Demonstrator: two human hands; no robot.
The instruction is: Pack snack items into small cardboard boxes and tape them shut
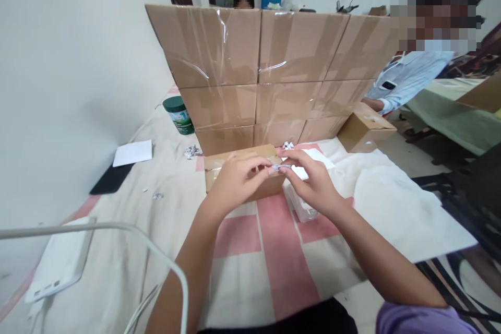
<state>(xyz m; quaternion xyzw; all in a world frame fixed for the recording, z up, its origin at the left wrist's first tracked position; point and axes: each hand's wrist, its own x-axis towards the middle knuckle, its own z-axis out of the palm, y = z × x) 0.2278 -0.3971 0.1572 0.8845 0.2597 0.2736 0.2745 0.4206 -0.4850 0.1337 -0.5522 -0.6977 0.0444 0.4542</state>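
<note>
My left hand (238,175) and my right hand (309,177) meet near the middle of the view, both closed in a pinch on a small whitish piece (281,167) between their fingertips. It is too small to tell what it is. Beneath them lies a cardboard box (266,188), partly hidden by my left hand. A clear or white plastic container (304,210) stands under my right hand, next to the box. White paper (319,157) lies behind my right hand.
Taped cartons (219,109) form a wall ahead. Left are a green-lidded tub (179,115), crumpled scraps (191,152), a white pad (133,153), a black flat item (110,180), a power bank (62,258) and a looping cable. A person (415,73) stands right by an open carton (364,133).
</note>
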